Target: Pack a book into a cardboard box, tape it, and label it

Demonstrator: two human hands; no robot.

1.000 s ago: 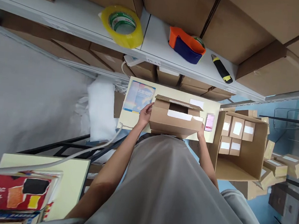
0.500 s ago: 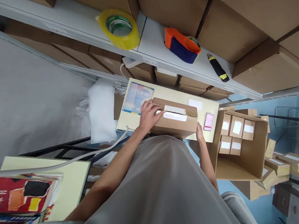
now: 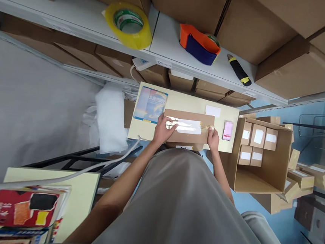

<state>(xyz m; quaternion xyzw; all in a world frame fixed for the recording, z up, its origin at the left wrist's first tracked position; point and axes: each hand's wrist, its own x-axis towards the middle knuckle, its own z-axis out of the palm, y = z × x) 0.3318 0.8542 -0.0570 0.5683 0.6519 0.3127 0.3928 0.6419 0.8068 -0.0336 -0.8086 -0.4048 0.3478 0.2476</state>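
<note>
A brown cardboard box lies in front of my body, its long face turned up. On that face are a white label and a strip of shiny clear tape. My left hand grips the box's left end, thumb on the top face near the label. At the right end my right hand is closed around the edge, its thumb on the top by the tape; its other fingers are partly hidden. Below the box's near edge, part of another white label shows.
On the pale table are a blue booklet, a white slip and a phone. A large open carton with several labelled boxes stands right. The shelf above bears yellow tape, a tape dispenser and a cutter.
The box has tipped so its labelled, taped face now points up. My right hand has moved from the box's right side onto its top edge. My left hand has stayed at the left end.
</note>
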